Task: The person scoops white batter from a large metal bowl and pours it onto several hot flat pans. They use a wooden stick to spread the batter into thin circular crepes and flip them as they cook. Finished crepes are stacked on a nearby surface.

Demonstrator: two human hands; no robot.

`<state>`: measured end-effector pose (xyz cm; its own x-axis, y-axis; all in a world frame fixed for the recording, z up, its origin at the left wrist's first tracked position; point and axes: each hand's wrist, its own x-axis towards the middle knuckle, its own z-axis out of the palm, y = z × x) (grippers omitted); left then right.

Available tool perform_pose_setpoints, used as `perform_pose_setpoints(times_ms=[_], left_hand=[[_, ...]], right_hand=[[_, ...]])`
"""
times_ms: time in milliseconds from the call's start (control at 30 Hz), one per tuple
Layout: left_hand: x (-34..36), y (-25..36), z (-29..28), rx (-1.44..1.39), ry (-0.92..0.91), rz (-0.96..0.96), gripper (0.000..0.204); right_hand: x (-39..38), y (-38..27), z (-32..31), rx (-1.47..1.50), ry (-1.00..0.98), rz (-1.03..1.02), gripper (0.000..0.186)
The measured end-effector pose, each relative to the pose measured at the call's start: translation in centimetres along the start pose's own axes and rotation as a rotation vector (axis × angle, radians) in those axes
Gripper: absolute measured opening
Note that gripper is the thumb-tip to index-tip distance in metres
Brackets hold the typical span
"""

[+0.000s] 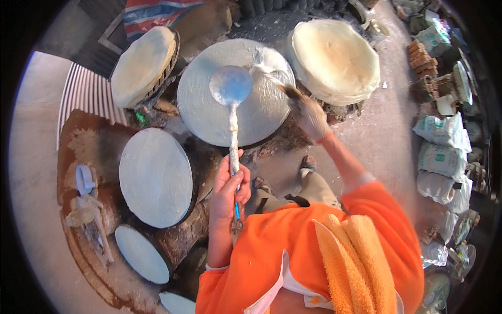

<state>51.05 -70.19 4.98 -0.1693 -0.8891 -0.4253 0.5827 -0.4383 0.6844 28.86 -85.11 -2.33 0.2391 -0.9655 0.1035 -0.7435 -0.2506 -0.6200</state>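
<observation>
Pale batter coats the long ladle [231, 104], whose round bowl rests flat on the large round griddle [234, 91] straight ahead of the person. Its handle runs back toward the body into the left hand [228, 191], which is clenched around the lower end of the handle, fingers wrapped over it and thumb on the left side; a bit of blue shows below the grip. So the bowl of the ladle lies well forward of that hand, over the griddle's middle.

Further right, the right hand [308, 116] is at the griddle's right edge, dusted white, and closed on a brush [272, 76] with a dark handle and pale bristles; the bristles reach forward and left from the hand and touch the griddle surface near its upper right rim.

Two stacks of thin round flatbreads flank the griddle: one on a basket at the upper left [142, 65], one at the upper right [334, 60]. A second round plate [155, 177] sits left of the left hand, with a smaller one [141, 254] below it. White sacks [440, 144] lie on the floor at the far right. An orange towel [355, 261] hangs over the person's shoulder.
</observation>
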Motion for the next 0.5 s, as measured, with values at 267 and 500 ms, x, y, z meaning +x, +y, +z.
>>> perform_pose_setpoints(times_ms=[267,500], left_hand=[[0.3,4.7,-3.0,0.048,-0.078,0.118,0.034],[-0.7,4.9,-2.5,0.067,0.019,0.164,0.027]], right_hand=[[-8.3,9.9,10.4,0.256,0.059,0.272,0.044],[-4.9,-0.4,5.2,-0.155,-0.315,0.404,0.048]])
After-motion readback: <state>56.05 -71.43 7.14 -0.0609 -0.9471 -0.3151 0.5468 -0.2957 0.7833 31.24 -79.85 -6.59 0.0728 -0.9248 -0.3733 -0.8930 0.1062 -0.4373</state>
